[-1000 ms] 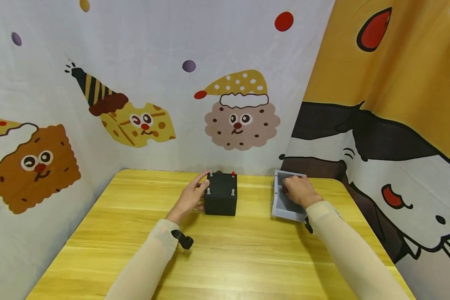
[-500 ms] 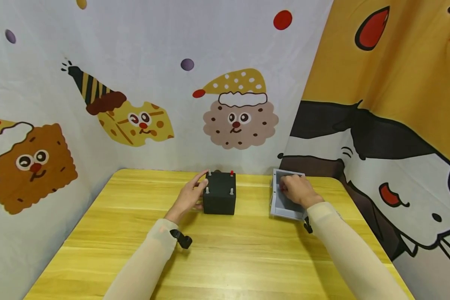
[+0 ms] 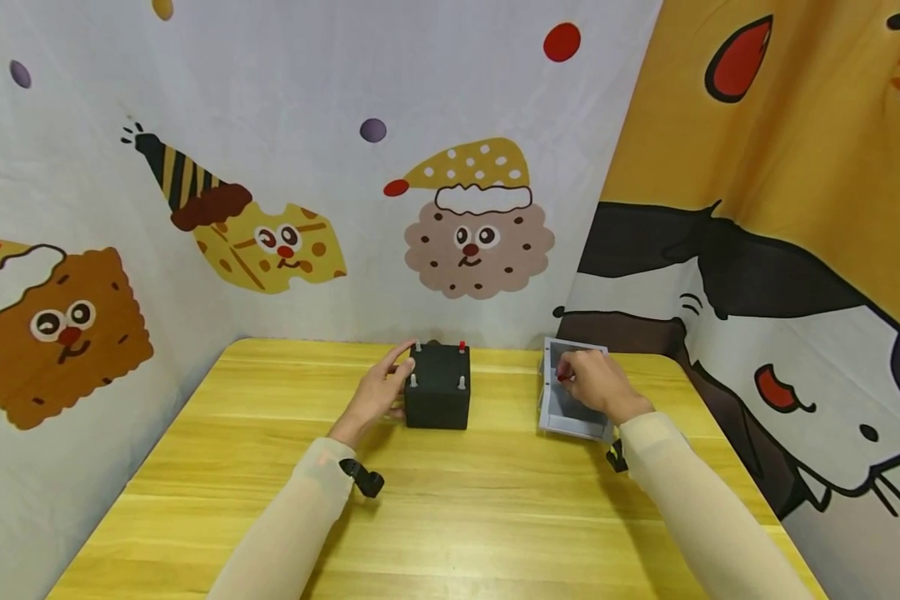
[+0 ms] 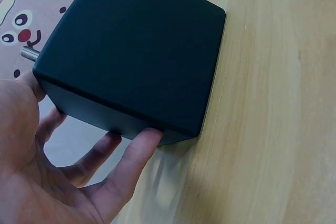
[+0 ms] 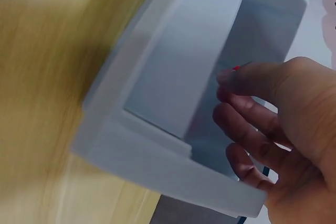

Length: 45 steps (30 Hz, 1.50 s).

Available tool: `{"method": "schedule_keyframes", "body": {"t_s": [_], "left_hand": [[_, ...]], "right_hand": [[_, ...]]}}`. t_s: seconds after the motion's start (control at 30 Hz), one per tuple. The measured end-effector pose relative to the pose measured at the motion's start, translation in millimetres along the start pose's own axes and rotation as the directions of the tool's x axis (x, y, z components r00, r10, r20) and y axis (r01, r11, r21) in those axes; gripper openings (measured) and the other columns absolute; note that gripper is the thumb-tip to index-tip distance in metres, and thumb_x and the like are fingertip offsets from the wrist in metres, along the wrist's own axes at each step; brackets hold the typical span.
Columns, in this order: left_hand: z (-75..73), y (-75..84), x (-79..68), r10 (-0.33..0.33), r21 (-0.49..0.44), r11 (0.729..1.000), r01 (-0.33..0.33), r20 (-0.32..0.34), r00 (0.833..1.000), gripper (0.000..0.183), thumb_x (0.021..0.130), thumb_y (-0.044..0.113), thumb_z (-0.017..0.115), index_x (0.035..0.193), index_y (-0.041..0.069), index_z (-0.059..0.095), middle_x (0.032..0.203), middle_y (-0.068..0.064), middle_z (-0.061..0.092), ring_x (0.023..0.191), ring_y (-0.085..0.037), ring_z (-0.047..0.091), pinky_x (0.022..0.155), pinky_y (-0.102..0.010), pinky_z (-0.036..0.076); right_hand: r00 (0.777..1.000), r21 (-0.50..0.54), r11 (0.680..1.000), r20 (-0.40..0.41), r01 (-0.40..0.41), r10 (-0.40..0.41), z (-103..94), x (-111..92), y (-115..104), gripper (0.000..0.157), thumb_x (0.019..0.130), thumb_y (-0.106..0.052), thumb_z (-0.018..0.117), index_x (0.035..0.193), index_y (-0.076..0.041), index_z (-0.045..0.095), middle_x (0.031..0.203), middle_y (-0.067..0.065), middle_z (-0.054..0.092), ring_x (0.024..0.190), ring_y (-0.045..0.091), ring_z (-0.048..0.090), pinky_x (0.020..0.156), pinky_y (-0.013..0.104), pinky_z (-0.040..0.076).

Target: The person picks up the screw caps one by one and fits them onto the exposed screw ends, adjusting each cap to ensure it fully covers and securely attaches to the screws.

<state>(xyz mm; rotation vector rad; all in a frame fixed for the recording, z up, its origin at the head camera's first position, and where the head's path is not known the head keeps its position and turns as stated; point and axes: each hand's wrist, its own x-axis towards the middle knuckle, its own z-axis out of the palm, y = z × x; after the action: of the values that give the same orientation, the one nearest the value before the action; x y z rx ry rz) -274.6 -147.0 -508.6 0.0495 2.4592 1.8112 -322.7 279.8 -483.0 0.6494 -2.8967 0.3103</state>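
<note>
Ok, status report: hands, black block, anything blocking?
Left fingers against black block. Right fingers pinching red piece at grey bin. Pegs upward. Nothing visible between block and bin.

In the head view, right of centre, the right hand's grip (image 3: 598,382) hides most of a red piece (image 3: 563,378), too small to make out, and part of the bin (image 3: 576,427). The bottom edge cuts off the worktop (image 3: 457,525). In the left wrist view, the lower-left edges crop the left hand's grip (image 4: 50,184) and the top edge crops the block (image 4: 134,51). In the right wrist view, the bin runs off the top.
</note>
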Motion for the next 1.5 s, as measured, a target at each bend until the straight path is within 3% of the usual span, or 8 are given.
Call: {"method": "schedule_keyframes", "body": {"t_s": [0.5,1.03,1.37,1.5], "left_hand": [[1.4,-2.3,-1.1,-0.01,-0.007,1.0,0.01,-0.003,1.0,0.053,0.123,0.052,0.056,0.176,0.05,0.049,0.164,-0.023,0.06,0.118,-0.038,0.075,0.078,-0.055,0.075],[-0.5,-0.5,-0.6,-0.009,-0.015,1.0,0.009,0.01,1.0,0.055,0.123,0.055,0.054,0.177,0.049,0.046,0.165,-0.023,0.058,0.125,-0.041,0.073,0.081,-0.057,0.075],[1.2,2.3,0.3,-0.007,0.005,1.0,0.007,0.004,1.0,0.055,0.123,0.055,0.054,0.178,0.047,0.047,0.166,-0.023,0.058,0.127,-0.044,0.074,0.08,-0.056,0.075],[1.7,1.2,0.3,-0.008,0.009,1.0,0.008,-0.002,1.0,0.055,0.124,0.054,0.055,0.177,0.048,0.047,0.167,-0.024,0.058,0.126,-0.044,0.076,0.079,-0.055,0.075]], "right_hand": [[0.998,0.133,0.99,-0.007,-0.055,0.056,-2.9,-12,-8,0.01,0.101,-0.006,0.088,0.11,-0.012,0.087,0.103,0.004,0.086,0.092,0.019,0.078,0.08,0.045,0.066],[0.99,0.215,0.972,-0.081,-0.096,0.116,-7.1,-22,-21,0.016,0.108,-0.009,0.082,0.123,-0.005,0.086,0.111,0.011,0.083,0.093,0.024,0.074,0.078,0.041,0.063],[0.979,0.278,0.956,-0.149,-0.096,0.142,-8.8,-27,-25,0.007,0.109,-0.013,0.083,0.116,-0.011,0.084,0.108,0.007,0.086,0.094,0.025,0.077,0.086,0.047,0.066],[0.977,0.306,0.949,-0.17,-0.075,0.132,-9.2,-28,-28,0.009,0.11,-0.014,0.083,0.118,-0.011,0.085,0.109,0.007,0.088,0.092,0.022,0.079,0.083,0.041,0.066]]}}
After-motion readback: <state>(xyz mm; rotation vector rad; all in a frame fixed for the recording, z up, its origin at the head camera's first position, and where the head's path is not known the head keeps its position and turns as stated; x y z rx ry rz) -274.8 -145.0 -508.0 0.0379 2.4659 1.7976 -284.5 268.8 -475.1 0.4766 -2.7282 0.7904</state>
